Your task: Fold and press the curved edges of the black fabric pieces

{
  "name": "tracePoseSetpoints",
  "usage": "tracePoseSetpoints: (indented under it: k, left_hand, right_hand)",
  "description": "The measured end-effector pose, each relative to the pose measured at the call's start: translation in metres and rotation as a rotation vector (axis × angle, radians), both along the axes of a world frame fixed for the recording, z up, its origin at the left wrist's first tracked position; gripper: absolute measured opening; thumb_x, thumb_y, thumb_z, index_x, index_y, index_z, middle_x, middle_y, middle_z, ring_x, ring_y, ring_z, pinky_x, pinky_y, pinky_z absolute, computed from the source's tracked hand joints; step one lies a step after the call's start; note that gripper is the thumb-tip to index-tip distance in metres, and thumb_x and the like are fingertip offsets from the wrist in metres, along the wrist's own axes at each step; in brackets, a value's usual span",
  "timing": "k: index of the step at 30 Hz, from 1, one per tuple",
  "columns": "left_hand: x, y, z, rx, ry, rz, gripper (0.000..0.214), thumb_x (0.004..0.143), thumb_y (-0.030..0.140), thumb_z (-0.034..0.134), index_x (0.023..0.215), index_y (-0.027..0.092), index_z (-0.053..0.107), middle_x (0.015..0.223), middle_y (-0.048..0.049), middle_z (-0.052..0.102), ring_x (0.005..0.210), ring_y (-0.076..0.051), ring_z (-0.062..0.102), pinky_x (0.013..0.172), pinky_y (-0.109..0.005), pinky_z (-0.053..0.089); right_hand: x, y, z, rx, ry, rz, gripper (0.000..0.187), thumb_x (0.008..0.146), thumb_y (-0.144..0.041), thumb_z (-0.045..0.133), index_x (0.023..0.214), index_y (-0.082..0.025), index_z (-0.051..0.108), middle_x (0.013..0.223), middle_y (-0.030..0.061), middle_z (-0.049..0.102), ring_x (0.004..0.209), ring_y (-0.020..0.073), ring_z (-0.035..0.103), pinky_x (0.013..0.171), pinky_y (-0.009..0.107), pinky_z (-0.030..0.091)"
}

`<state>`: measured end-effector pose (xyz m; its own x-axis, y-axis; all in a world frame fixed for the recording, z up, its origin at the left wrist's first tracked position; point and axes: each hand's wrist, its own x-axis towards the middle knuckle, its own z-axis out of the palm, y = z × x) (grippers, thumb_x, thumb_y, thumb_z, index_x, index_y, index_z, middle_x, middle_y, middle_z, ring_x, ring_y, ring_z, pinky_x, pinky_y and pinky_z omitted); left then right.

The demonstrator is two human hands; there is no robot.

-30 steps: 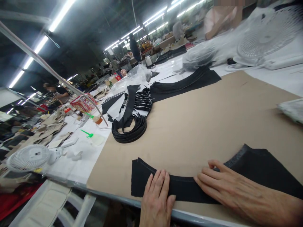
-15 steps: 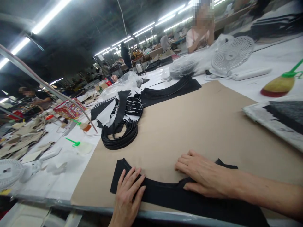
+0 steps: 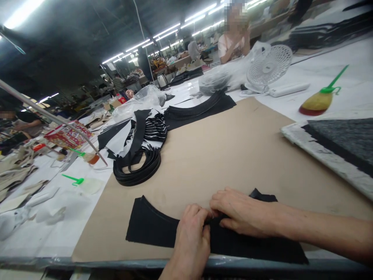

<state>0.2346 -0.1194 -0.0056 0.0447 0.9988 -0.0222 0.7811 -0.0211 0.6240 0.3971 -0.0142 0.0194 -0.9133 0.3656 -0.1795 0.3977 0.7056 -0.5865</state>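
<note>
A black curved fabric piece lies flat near the front edge of a brown board. My left hand rests on its middle, fingers bent and closed at the inward-curved upper edge. Right beside it, my right hand comes in from the right, with thumb and fingers pinched on the same edge. The fingertips of both hands nearly meet, and they hide the bit of edge between them. A folded strip runs along the piece's curved edge, and its right end pokes up beyond my right wrist.
A coil of black strips and stacked black pieces lie at the board's far side. A glue bottle, white fan and grey-topped slab sit to the right. A slanting metal rod crosses the left. A person sits opposite.
My left hand has slid right along the black piece, from lying spread near its left end to closing beside my right hand. My right hand stays at the edge. The view has shifted slightly.
</note>
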Motion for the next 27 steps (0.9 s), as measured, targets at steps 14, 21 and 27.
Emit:
tracePoseSetpoints:
  k: [14,21,27]
  left_hand:
    - [0.011,-0.012,-0.013,0.216,0.17,-0.049,0.036,0.084,0.003,0.037,0.094,0.022,0.066,0.081,-0.0027,0.063,0.077,-0.018,0.06,0.068,-0.03,0.053]
    - [0.012,-0.045,-0.058,0.612,0.458,-0.021,0.043,0.088,0.009,0.038,0.126,0.014,0.058,0.114,-0.0105,0.066,0.109,-0.022,0.059,0.093,-0.033,0.052]
    - [0.013,-0.038,-0.053,0.546,0.375,-0.043,0.049,0.088,0.008,0.036,0.134,0.015,0.052,0.108,-0.0117,0.066,0.1,-0.021,0.061,0.087,-0.034,0.054]
  right_hand:
    - [0.022,-0.005,-0.018,0.058,0.184,0.035,0.014,0.087,-0.007,0.051,0.086,-0.017,0.06,0.09,0.004,0.06,0.088,0.0182,0.055,0.081,0.031,0.042]
    - [0.033,-0.005,-0.025,0.258,0.265,0.165,0.021,0.092,-0.007,0.042,0.082,-0.016,0.057,0.085,0.0058,0.057,0.08,0.0183,0.049,0.072,0.031,0.038]
    - [0.04,-0.003,-0.025,0.316,0.283,0.186,0.022,0.093,-0.008,0.04,0.08,-0.017,0.056,0.082,0.0048,0.055,0.076,0.0177,0.045,0.07,0.031,0.035]
